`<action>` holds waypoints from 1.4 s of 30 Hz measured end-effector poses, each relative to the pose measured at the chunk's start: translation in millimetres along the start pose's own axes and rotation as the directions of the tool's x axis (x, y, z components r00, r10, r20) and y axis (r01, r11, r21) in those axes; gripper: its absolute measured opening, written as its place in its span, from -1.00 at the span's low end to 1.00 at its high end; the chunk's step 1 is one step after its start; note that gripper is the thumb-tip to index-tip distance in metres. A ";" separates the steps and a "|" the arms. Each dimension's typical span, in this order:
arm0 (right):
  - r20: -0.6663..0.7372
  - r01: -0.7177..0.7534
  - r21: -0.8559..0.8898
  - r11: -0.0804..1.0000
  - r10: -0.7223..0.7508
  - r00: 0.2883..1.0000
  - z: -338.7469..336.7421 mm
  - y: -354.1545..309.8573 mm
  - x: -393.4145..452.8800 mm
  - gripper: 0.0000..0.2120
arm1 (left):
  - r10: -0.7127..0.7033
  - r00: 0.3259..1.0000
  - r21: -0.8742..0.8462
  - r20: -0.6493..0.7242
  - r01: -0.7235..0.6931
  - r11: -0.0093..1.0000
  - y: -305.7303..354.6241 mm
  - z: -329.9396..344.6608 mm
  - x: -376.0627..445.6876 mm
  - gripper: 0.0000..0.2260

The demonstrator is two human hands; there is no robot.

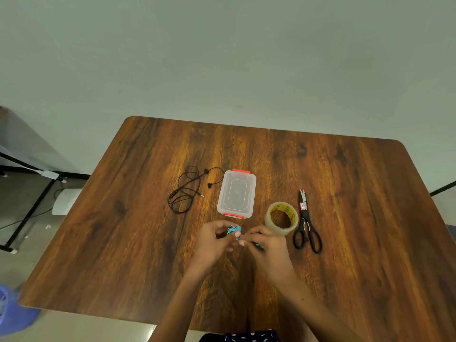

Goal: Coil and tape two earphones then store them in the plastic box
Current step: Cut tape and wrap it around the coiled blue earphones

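A blue earphone is bunched between both hands above the table, just in front of the plastic box. My left hand grips the bundle; my right hand pinches its cable from the right. A black earphone lies loose and uncoiled on the table, left of the box. The clear plastic box with red latches sits with its lid on at the table's middle. A roll of clear tape stands right of the box, close to my right hand.
Black scissors lie right of the tape roll, blades pointing away. The wooden table ends at a wall behind. A black metal frame stands at the left, a blue stool at the lower left.
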State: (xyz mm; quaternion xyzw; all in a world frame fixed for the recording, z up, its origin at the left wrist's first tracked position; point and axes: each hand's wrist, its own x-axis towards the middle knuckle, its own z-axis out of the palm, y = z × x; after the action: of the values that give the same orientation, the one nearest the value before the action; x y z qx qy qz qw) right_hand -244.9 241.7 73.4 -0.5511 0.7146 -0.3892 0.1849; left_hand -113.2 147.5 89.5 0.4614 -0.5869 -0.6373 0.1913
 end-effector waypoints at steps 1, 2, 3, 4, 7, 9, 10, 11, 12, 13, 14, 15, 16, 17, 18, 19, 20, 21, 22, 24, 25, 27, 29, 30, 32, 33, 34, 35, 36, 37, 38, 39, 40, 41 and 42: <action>-0.008 -0.059 0.061 0.996 0.060 0.998 -1.0 -0.6 1.5 -0.84 | 0.028 1.000 -0.018 0.000 -0.028 0.999 -1.2 0.4 0.1 -0.84; -0.009 -0.127 0.132 0.983 0.129 0.992 -2.4 -1.8 3.2 -0.84 | 0.056 0.998 -0.034 0.000 -0.056 0.998 -2.3 0.6 0.0 -0.83; 0.003 -0.202 0.218 0.955 0.206 0.978 -4.6 -3.8 4.6 -0.84 | 0.083 0.997 -0.049 0.000 -0.082 0.995 -3.2 0.8 0.0 -0.83; 0.028 -0.282 0.316 0.906 0.288 0.957 -7.3 -5.7 5.9 -0.85 | 0.105 0.994 -0.065 0.000 -0.105 0.992 -4.2 1.1 -0.3 -0.82; 0.122 -0.435 0.499 0.750 0.436 0.892 -13.6 -8.0 9.0 -0.85 | 0.158 0.987 -0.099 0.008 -0.156 0.983 -6.2 1.8 -0.9 -0.81; 0.186 -0.527 0.524 0.669 0.513 0.838 -15.7 -7.9 11.0 -0.86 | 0.187 0.982 -0.112 0.025 -0.183 0.977 -6.1 1.5 -0.7 -0.81; 0.225 -0.575 0.532 0.621 0.550 0.804 -16.4 -8.0 12.4 -0.86 | 0.200 0.979 -0.115 0.033 -0.195 0.974 -6.2 0.8 -0.4 -0.81; 0.266 -0.618 0.536 0.575 0.580 0.770 -17.1 -8.3 13.9 -0.86 | 0.212 0.976 -0.112 0.040 -0.207 0.972 -6.1 0.0 -0.2 -0.81; 0.302 -0.654 0.532 0.538 0.601 0.740 -18.0 -8.1 15.2 -0.85 | 0.223 0.973 -0.106 0.049 -0.217 0.970 -6.1 -0.9 -0.3 -0.81; 0.335 -0.682 0.520 0.515 0.611 0.717 -19.5 -8.5 16.3 -0.84 | 0.235 0.970 -0.101 0.059 -0.228 0.968 -6.0 -1.6 -0.5 -0.81; 0.366 -0.704 0.499 0.505 0.614 0.699 -20.4 -8.6 17.5 -0.83 | 0.245 0.967 -0.099 0.068 -0.237 0.966 -6.4 -2.5 -0.4 -0.81; 0.396 -0.727 0.471 0.500 0.616 0.681 -21.1 -9.0 18.5 -0.83 | 0.251 0.965 -0.098 0.077 -0.244 0.965 -6.4 -3.7 -0.5 -0.81; 0.426 -0.750 0.444 0.491 0.620 0.659 -21.6 -8.7 18.9 -0.83 | 0.257 0.962 -0.094 0.086 -0.249 0.964 -5.8 -4.8 -0.7 -0.81; 0.457 -0.773 0.427 0.468 0.626 0.632 -22.4 -9.2 19.7 -0.83 | 0.265 0.959 -0.086 0.098 -0.258 0.962 -4.6 -5.7 -0.7 -0.81; 0.486 -0.795 0.426 0.431 0.632 0.603 -22.9 -8.5 20.3 -0.83 | 0.278 0.954 -0.077 0.110 -0.271 0.959 -3.5 -6.5 -0.7 -0.82; 0.515 -0.815 0.437 0.379 0.638 0.573 -23.5 -8.6 21.6 -0.84 | 0.293 0.948 -0.070 0.121 -0.286 0.956 -2.1 -7.3 -0.4 -0.82; 0.541 -0.830 0.457 0.321 0.641 0.545 -23.3 -8.0 22.5 -0.85 | 0.304 0.944 -0.067 0.129 -0.298 0.952 -0.6 -7.7 0.0 -0.82; 0.560 -0.836 0.485 0.256 0.643 0.522 -22.7 -8.8 23.3 -0.85 | 0.312 0.941 -0.069 0.134 -0.305 0.950 1.3 -7.5 0.5 -0.81; 0.567 -0.832 0.518 0.199 0.648 0.508 -21.7 -9.5 23.7 -0.85 | 0.315 0.939 -0.077 0.136 -0.307 0.949 2.3 -6.9 1.5 -0.81; 0.542 -0.803 0.575 0.157 0.662 0.518 -19.4 -11.4 23.8 -0.86 | 0.316 0.940 -0.100 0.127 -0.305 0.947 2.8 -5.5 2.9 -0.80; 0.525 -0.790 0.588 0.173 0.662 0.535 -18.6 -12.9 23.4 -0.87 | 0.317 0.941 -0.106 0.117 -0.305 0.946 2.9 -5.2 2.6 -0.80; 0.520 -0.775 0.600 0.196 0.641 0.564 -18.5 -15.1 21.7 -0.88 | 0.318 0.944 -0.103 0.089 -0.309 0.946 2.1 -4.3 2.2 -0.80; 0.536 -0.772 0.604 0.197 0.617 0.576 -18.8 -12.4 20.4 -0.87 | 0.313 0.948 -0.080 0.060 -0.308 0.948 0.9 -2.5 1.8 -0.81; 0.538 -0.773 0.599 0.210 0.610 0.582 -18.9 -10.0 19.9 -0.85 | 0.311 0.949 -0.061 0.044 -0.308 0.949 -0.5 -1.4 1.6 -0.82; 0.529 -0.770 0.583 0.258 0.598 0.602 -19.2 -6.4 19.5 -0.82 | 0.305 0.952 -0.023 0.022 -0.305 0.952 -4.4 0.0 2.4 -0.83; 0.522 -0.766 0.570 0.296 0.589 0.616 -19.8 -6.1 18.9 -0.81 | 0.301 0.953 -0.005 0.016 -0.301 0.954 -6.5 -0.1 2.8 -0.83; 0.506 -0.758 0.551 0.349 0.582 0.637 -20.4 -6.3 18.3 -0.81 | 0.293 0.956 0.014 0.010 -0.294 0.956 -8.7 -0.1 3.4 -0.82; 0.482 -0.741 0.529 0.413 0.573 0.663 -21.5 -8.2 17.7 -0.82 | 0.288 0.958 0.035 0.006 -0.288 0.957 -10.5 -0.2 3.4 -0.82; 0.450 -0.715 0.501 0.487 0.559 0.696 -22.0 -10.0 17.5 -0.84 | 0.285 0.958 0.060 0.001 -0.285 0.957 -11.2 0.0 3.3 -0.82; 0.419 -0.683 0.477 0.553 0.540 0.730 -22.1 -11.8 17.2 -0.86 | 0.284 0.959 0.079 0.000 -0.283 0.956 -11.0 0.3 2.6 -0.81; 0.393 -0.652 0.462 0.601 0.520 0.758 -21.3 -12.0 16.8 -0.86 | 0.279 0.960 0.088 -0.001 -0.277 0.957 -10.4 0.7 2.3 -0.80; 0.372 -0.630 0.458 0.627 0.508 0.777 -20.7 -11.9 16.5 -0.85 | 0.260 0.966 0.074 -0.002 -0.259 0.963 -9.4 1.4 1.5 -0.75; 0.351 -0.614 0.467 0.637 0.504 0.789 -20.0 -11.3 16.6 -0.83 | 0.219 0.976 0.032 -0.009 -0.219 0.975 -8.3 1.6 1.2 -0.67; 0.330 -0.601 0.485 0.635 0.503 0.798 -20.0 -11.0 16.6 -0.81 | 0.161 0.987 -0.040 -0.014 -0.162 0.986 -6.6 1.4 0.7 -0.57; 0.308 -0.594 0.508 0.624 0.512 0.802 -19.0 -9.4 16.9 -0.79 | 0.100 0.995 -0.129 -0.013 -0.101 0.986 -5.4 0.8 0.9 -0.48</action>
State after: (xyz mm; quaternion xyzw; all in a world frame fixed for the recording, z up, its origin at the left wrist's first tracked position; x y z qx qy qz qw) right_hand -257.5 231.8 95.2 -0.2448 0.6803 -0.4743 0.5022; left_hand -112.7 148.5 84.1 0.4198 -0.5661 -0.6621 0.2549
